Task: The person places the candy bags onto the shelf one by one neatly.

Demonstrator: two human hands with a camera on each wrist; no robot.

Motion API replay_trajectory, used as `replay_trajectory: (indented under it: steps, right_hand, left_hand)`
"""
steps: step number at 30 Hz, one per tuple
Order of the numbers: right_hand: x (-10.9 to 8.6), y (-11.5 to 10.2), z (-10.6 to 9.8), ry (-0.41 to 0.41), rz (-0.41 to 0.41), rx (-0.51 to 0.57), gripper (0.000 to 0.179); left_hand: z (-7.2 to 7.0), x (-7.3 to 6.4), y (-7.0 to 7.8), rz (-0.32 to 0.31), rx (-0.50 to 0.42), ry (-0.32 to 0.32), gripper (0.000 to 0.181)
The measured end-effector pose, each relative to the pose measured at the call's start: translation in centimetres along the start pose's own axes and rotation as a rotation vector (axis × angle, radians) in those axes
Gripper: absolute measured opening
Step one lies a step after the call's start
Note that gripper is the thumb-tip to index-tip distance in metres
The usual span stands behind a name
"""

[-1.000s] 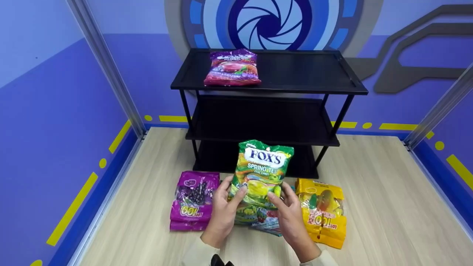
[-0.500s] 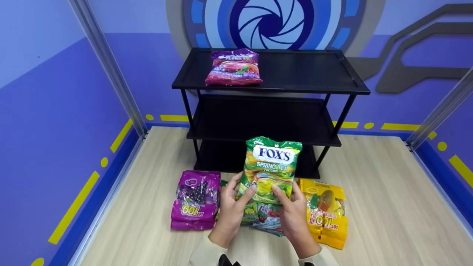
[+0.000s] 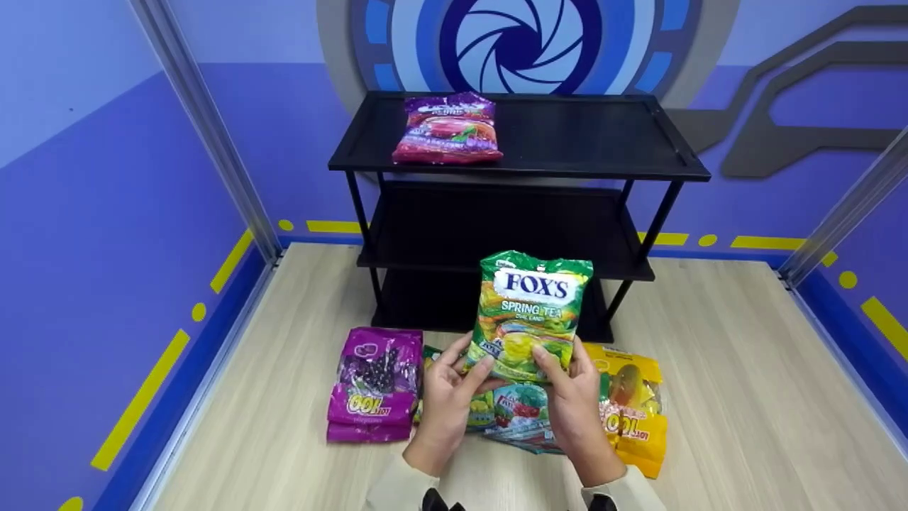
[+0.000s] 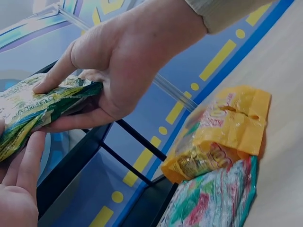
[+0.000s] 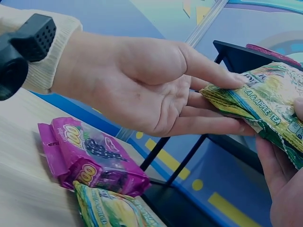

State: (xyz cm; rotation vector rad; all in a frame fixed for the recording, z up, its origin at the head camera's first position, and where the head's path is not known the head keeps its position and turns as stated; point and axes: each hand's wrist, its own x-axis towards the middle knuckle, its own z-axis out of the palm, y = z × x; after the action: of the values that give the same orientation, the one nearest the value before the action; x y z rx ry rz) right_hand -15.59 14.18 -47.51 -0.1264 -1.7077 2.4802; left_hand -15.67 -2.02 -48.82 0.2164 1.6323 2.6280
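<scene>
1. A pale wood-grain surface [image 3: 227, 426] carries a row of four candy bags, set out as they were a second ago.
2. A black three-tier rack [image 3: 589, 135] stands at the back of that surface, unmoved.
3. A bright yellow plastic bag with a clear window [image 3: 635, 426] lies on the person's right; the right hand and forearm now overlap more of it than a second earlier.
4. A purple plastic bag with a grape picture [image 3: 374, 383] lies on the person's left, in its earlier place.
5. A green and yellow glossy bag marked "FOX'S Spring Tea" [image 3: 528, 319] is held above the surface in front of the rack, label towards the head camera. It has shifted up and to the right, its top now overlapping the middle tier's front edge.
6. A purple and red glossy bag [image 3: 448, 131] rests on the top tier, towards its left end, unchanged.
7. A teal bag with red fruit [image 3: 521, 419], lying partly behind the hands, shows more of its face than before.
8. The left hand [image 3: 447, 401] and right hand [image 3: 576, 401] both grip the raised bag near its lower corners, thumbs in front.
9. A green bag with yellow fruit [image 3: 481, 409] shows only in part, behind the left hand.
</scene>
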Motion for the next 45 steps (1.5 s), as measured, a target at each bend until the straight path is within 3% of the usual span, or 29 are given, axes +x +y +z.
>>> replay_trajectory:
  steps: [5, 12, 27, 39, 45]
  right_hand:
    - [0.1, -0.5, -0.3, -0.043, 0.002, -0.036, 0.043]
    - [0.2, -0.8, -1.1, -0.105, -0.017, 0.012, 0.046]
    - [0.3, -0.9, -2.5, -0.073, -0.027, 0.029, 0.032]
    - [1.1, -2.2, -2.4, -0.045, -0.072, 0.06, 0.027]
    - [1.7, -2.9, -2.1, 0.012, -0.088, 0.057, 0.022]
  left_hand:
    - [0.5, 0.2, 0.1, 0.027, -0.021, 0.031, 0.048]
    - [1.2, 0.5, 0.4, 0.067, -0.04, 0.034, 0.046]
    - [2.7, 2.0, 2.0, 0.164, -0.086, -0.048, 0.045]
    - [3.5, 3.1, 2.7, 0.194, -0.069, -0.091, 0.044]
    - [3.8, 3.8, 3.1, 0.188, -0.057, -0.095, 0.043]
